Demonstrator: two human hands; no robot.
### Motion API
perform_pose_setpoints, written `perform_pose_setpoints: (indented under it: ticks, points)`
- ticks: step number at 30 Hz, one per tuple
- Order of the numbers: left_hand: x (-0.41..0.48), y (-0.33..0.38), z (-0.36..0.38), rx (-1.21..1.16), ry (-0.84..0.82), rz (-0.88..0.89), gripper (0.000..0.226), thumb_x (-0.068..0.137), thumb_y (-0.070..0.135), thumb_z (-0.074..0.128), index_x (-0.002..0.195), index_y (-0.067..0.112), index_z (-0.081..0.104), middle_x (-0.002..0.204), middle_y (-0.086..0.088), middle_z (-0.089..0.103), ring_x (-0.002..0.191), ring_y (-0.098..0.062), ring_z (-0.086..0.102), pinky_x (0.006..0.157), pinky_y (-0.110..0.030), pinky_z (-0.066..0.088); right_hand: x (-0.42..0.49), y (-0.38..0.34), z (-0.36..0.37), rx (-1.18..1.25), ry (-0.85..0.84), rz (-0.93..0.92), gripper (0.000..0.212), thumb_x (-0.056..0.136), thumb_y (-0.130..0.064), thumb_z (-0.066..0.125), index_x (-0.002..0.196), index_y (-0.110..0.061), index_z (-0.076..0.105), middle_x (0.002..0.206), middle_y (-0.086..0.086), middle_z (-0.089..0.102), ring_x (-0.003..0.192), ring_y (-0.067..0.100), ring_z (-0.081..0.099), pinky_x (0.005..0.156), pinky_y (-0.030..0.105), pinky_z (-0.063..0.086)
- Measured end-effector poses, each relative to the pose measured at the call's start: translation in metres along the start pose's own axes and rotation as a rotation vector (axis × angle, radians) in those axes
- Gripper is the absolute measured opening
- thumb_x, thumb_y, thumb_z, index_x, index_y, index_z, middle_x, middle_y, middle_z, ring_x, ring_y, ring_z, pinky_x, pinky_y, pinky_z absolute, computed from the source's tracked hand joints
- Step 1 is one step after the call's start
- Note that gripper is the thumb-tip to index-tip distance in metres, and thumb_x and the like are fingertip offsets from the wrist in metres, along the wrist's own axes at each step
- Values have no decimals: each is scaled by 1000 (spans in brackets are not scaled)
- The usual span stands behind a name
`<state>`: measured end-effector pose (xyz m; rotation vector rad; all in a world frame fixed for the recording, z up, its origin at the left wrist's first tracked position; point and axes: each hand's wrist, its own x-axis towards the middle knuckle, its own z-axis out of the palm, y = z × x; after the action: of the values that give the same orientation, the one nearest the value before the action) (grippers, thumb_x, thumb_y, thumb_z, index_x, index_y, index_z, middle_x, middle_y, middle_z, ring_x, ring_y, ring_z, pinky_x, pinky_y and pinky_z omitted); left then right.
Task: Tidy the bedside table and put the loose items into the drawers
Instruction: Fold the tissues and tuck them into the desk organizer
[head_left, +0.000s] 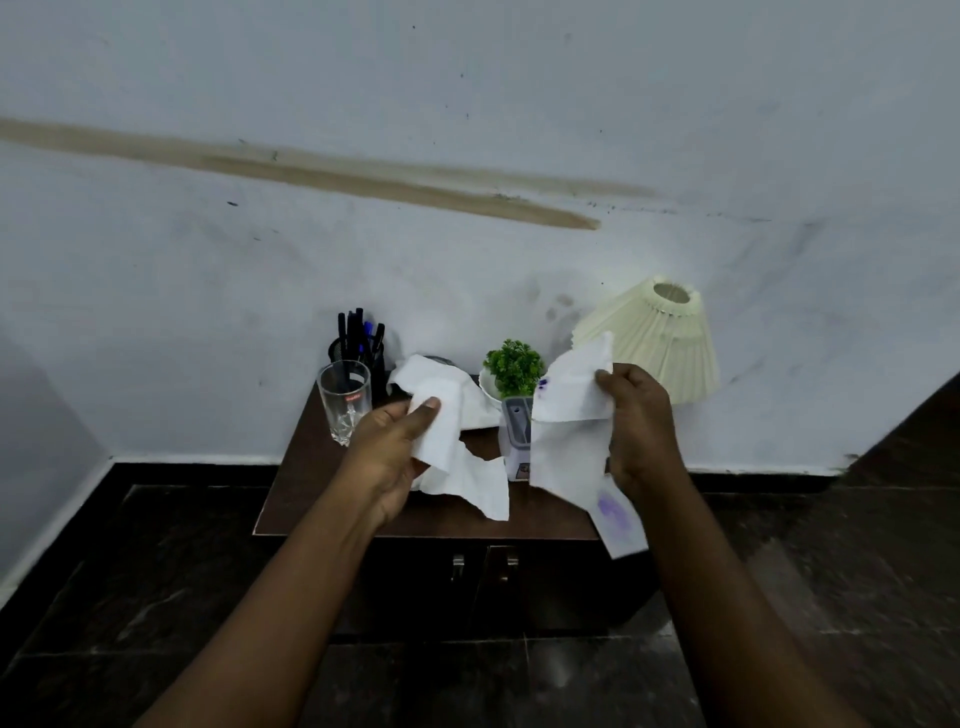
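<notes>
L hand (395, 447) pinches a crumpled white tissue sheet (449, 447). R hand (641, 426) pinches a white tissue sheet w/ purple stains (566, 421). Both are held apart above the dark brown wooden desk (301, 478).

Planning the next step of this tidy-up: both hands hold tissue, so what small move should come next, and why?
Probably pass the purple-stained tissue from the right hand into the left hand, beside its white tissue. Both hands are full, and the drawer fronts below look shut, so a free hand is needed for a handle.
</notes>
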<state>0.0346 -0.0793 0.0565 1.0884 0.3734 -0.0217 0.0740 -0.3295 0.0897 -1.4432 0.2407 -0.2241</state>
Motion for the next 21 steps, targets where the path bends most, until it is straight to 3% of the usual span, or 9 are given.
perform_pose_setpoints:
  ticks: [3, 5, 8, 11, 15, 19, 21]
  points:
    - [-1, 3, 4, -71, -7, -24, 20, 94, 15, 72, 109, 2, 74, 104, -15, 79, 97, -28, 74, 84, -46, 61, -19, 2, 29, -201, 175, -409, 10, 101, -23, 57, 98, -20, 65, 87, -12, 68, 83, -3, 63, 77, 25, 48]
    - [-3, 5, 5, -88, -22, -36, 14, 95, 14, 70, 104, 4, 75, 101, -13, 80, 95, -26, 74, 89, -48, 59, -35, 7, 47, -429, 11, -719, 13, 104, -24, 52, 106, -22, 65, 96, -13, 69, 92, -1, 64, 79, 19, 49]
    - [-6, 6, 2, -115, -71, -35, 17, 98, 11, 63, 106, 4, 76, 107, -17, 78, 95, -27, 75, 89, -47, 59, -43, 28, 62, -842, -370, -1110, 17, 94, -9, 59, 108, -11, 69, 125, 6, 70, 117, 22, 62, 98, 35, 48]
    - [-8, 9, -3, -118, -106, -23, 25, 98, 7, 58, 115, 1, 75, 116, -19, 76, 102, -30, 74, 89, -46, 60, -47, 42, 67, -974, -516, -1172, 15, 90, -6, 64, 102, -10, 71, 137, 8, 65, 128, 29, 58, 102, 41, 47]
    - [-8, 13, -8, -166, -80, -29, 26, 98, 8, 58, 119, 0, 72, 119, -20, 75, 105, -31, 73, 97, -51, 56, -49, 44, 69, -982, -481, -1199, 13, 90, -9, 64, 102, -10, 71, 135, 8, 66, 123, 27, 59, 101, 37, 45]
    - [-8, 14, -6, -263, -30, -66, 22, 101, 14, 59, 115, 3, 71, 115, -19, 76, 96, -28, 76, 75, -42, 65, -58, 42, 74, -1011, -421, -1208, 14, 90, -11, 63, 101, -9, 71, 130, 9, 69, 115, 25, 65, 88, 42, 55]
    - [-10, 16, -4, -323, -47, -78, 22, 101, 19, 60, 114, 5, 72, 111, -18, 77, 93, -26, 78, 67, -39, 64, -62, 43, 76, -1039, -445, -1206, 17, 92, -14, 61, 104, -10, 72, 132, 9, 68, 117, 25, 65, 93, 40, 55]
